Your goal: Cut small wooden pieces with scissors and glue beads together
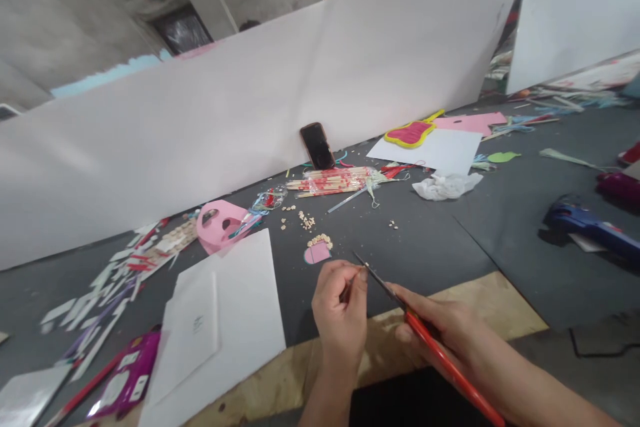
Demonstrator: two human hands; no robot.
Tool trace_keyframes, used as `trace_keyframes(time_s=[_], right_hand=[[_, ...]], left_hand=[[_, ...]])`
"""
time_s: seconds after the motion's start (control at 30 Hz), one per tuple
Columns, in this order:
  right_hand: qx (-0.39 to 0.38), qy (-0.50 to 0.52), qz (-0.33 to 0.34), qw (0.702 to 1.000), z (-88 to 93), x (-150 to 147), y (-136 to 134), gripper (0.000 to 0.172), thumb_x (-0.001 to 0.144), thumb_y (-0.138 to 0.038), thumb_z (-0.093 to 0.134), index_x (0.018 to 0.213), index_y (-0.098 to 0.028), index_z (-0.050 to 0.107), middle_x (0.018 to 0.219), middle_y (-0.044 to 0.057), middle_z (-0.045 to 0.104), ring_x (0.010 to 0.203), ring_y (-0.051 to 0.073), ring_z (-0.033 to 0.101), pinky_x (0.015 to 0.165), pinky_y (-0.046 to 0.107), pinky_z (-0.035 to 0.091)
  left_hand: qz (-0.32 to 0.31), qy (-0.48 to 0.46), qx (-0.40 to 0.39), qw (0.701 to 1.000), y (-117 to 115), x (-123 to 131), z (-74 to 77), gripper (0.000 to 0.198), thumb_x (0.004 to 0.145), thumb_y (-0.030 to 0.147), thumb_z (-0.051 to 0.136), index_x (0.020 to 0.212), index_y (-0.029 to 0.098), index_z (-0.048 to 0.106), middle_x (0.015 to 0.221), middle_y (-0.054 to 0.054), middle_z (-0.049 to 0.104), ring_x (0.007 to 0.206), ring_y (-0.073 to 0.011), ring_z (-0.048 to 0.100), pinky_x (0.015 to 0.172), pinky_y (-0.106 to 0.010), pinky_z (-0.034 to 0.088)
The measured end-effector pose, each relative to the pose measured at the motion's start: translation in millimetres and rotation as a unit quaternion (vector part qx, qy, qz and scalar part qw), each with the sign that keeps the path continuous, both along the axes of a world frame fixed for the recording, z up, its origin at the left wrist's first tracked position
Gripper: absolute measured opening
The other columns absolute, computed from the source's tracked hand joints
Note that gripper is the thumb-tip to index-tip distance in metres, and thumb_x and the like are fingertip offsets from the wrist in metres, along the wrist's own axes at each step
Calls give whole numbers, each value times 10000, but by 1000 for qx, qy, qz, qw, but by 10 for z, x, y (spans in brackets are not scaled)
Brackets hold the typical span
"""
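My left hand [340,307] pinches a small thin brownish piece, too small to name, between thumb and fingers. My right hand [435,327] grips long scissors [383,287] with a red handle. Their dark blades point up and left, with the tips close to my left fingertips. A small pink paper shape [317,253] lies just beyond my left hand, with pale beads [320,240] along its top edge. Neither hand touches it. Part of the scissors' handle runs out of view at the bottom.
Scattered beads, a bundle of wooden sticks [333,181], a phone [317,145] and a pink mask [220,223] lie on the grey mat [410,240]. White paper sheets [225,320] lie left of my hands, and a blue glue gun [590,227] lies right. A white board [200,127] stands behind.
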State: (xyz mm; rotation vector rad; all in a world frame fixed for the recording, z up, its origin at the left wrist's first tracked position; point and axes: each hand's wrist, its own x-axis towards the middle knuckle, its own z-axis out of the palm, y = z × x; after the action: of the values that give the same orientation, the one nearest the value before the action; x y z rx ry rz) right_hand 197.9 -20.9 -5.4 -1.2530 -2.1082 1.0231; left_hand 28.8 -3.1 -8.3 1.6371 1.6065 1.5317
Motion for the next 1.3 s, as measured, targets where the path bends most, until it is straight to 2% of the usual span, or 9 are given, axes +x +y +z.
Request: trace_keyframes(time_s=[0.1,0.17,0.27,0.37,0.57,0.83,0.97,1.17,1.3], right_hand=[[-39,20,14,999,85,-5,29,463,919,-370,428,1342,-188,479,725,0,662,596,134,608,540,210,494],[-24,24,10,999,102,12,55,453,903,-341,461,1335,-206,485,823,16,688,678,141,640,609,214,519],[73,-27,-19,997,59,67,88,511,839,-347,559,1327,-214,491,1060,87,669,914,204,646,765,291,537],[159,-103,-25,982,-7,122,95,623,769,-395,637,1338,-198,475,1149,128,623,1042,249,598,819,349,534],[219,-124,-21,968,-60,137,64,628,764,-300,623,1357,-200,443,1093,110,641,984,244,608,781,356,548],[189,-85,-5,978,-54,131,19,619,806,-430,618,1351,-187,456,1092,137,648,963,246,633,773,348,553],[194,-92,-4,977,-66,109,-6,551,843,-355,576,1351,-179,457,1092,144,656,924,231,660,739,316,561],[259,-132,3,957,-98,85,11,462,905,-258,436,1345,-119,451,999,150,686,786,222,686,655,318,570],[242,-157,19,957,-108,86,57,434,907,-220,404,1319,-103,475,987,152,700,762,218,697,642,302,566]], left_hand=[[-3,-2,-1,1000,-1,-15,-17,178,853,249,561,699,173,609,776,-29,600,732,-138,562,638,-221,432],[-10,-14,-17,1000,-9,-30,-22,157,851,269,568,736,171,613,799,-29,601,702,-128,549,612,-214,427],[-29,-36,-44,998,-21,-43,-18,155,842,288,585,744,171,608,774,-17,585,629,-109,500,558,-204,403],[-49,-68,-64,994,-26,-38,-9,177,853,287,566,725,171,605,753,-17,587,672,-124,519,596,-213,415],[-68,-123,-86,986,-38,-23,-8,155,838,289,580,760,165,632,794,-34,604,734,-147,549,639,-231,430],[-102,-200,-104,969,-34,-31,-86,198,823,319,605,712,157,631,723,-10,563,672,-122,506,601,-209,404],[-102,-174,-95,975,-52,-28,-64,214,822,322,606,693,153,628,715,-14,553,672,-126,502,602,-214,399],[-79,-105,-84,988,-74,-30,3,227,840,287,568,652,160,582,665,8,508,608,-111,452,561,-208,366],[-63,-63,-86,992,-51,-31,-9,245,845,270,547,624,166,541,637,22,476,565,-101,422,524,-202,343]])
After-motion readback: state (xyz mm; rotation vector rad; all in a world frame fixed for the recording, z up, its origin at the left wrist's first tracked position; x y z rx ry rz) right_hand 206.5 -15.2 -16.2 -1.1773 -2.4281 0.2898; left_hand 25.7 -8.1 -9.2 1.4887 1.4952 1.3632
